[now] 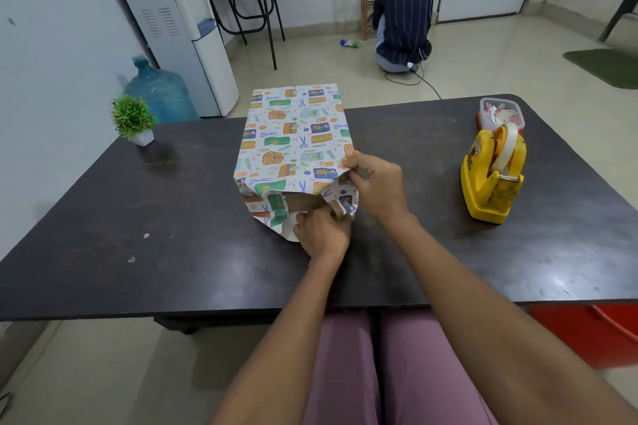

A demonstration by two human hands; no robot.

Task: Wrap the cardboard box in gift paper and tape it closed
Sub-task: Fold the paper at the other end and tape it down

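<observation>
The cardboard box lies lengthwise on the dark table, covered on top in patterned gift paper. Its near end is open, and brown cardboard shows between loose paper flaps. My left hand pinches the lower paper flap at the near end, fingers curled on it. At the box's near right top corner, my right hand grips the paper edge. A yellow tape dispenser with a roll of tape stands to the right of the box.
A small potted plant stands at the table's far left. A clear lidded container sits behind the dispenser. Beyond the table are a water dispenser, a blue water jug and a person crouching on the floor.
</observation>
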